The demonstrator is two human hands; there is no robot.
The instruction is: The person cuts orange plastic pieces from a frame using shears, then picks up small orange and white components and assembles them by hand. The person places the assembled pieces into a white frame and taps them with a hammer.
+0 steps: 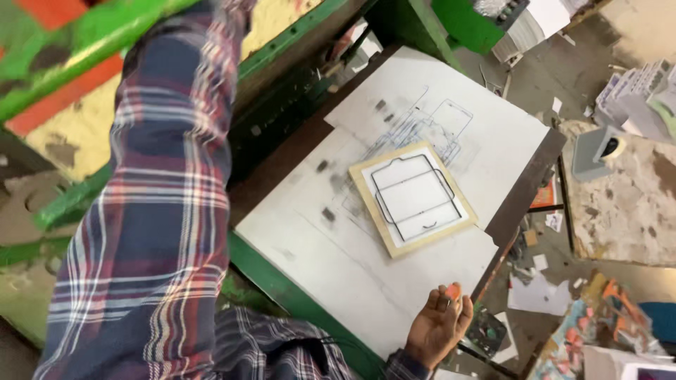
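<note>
While my plaid-sleeved left arm (151, 211) reaches up out of view, its hand unseen, the white work board (338, 260) lies just beyond my fingers. The wooden die frame (412, 198) sits well past them, untouched. I judge this a pause between placements: my right hand (438, 325) rests half-open at the board's near edge, fingertips pinching something small and orange (453, 290), which next needs careful setting down.

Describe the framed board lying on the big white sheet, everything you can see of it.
The board is a flat rectangle with a pale wood-coloured border around a white face. On that face sits a thin dark outline like bent wire or blade strip, forming a box shape with rounded corners, a notched top edge and a line across the middle. It lies flat and turned at an angle on the white sheet, over faint drawn outlines. Nothing else touches it; the right hand is apart, near the table's edge.
</note>
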